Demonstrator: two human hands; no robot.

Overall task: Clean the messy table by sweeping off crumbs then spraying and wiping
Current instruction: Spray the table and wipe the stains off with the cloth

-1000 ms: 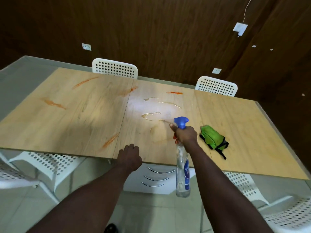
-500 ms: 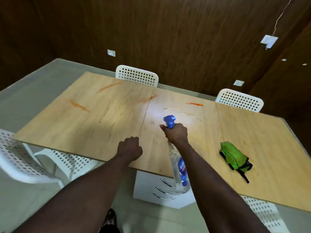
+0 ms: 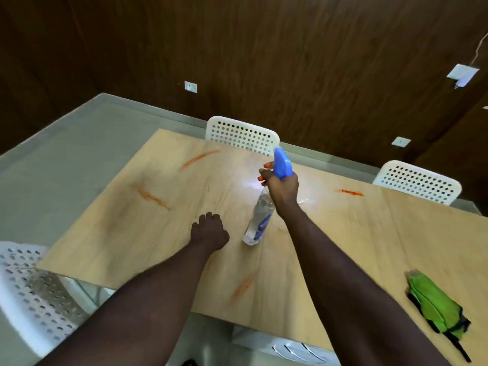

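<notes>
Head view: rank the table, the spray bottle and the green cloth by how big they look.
1. Table, by far the largest.
2 and 3. Spray bottle and green cloth look similar; the cloth lies nearer the camera, so no ranking.

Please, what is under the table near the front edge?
Under the table, a white drawer unit with curved handles shows beneath the near edge, and a white chair at the left. The tabletop covers everything further back.
</notes>
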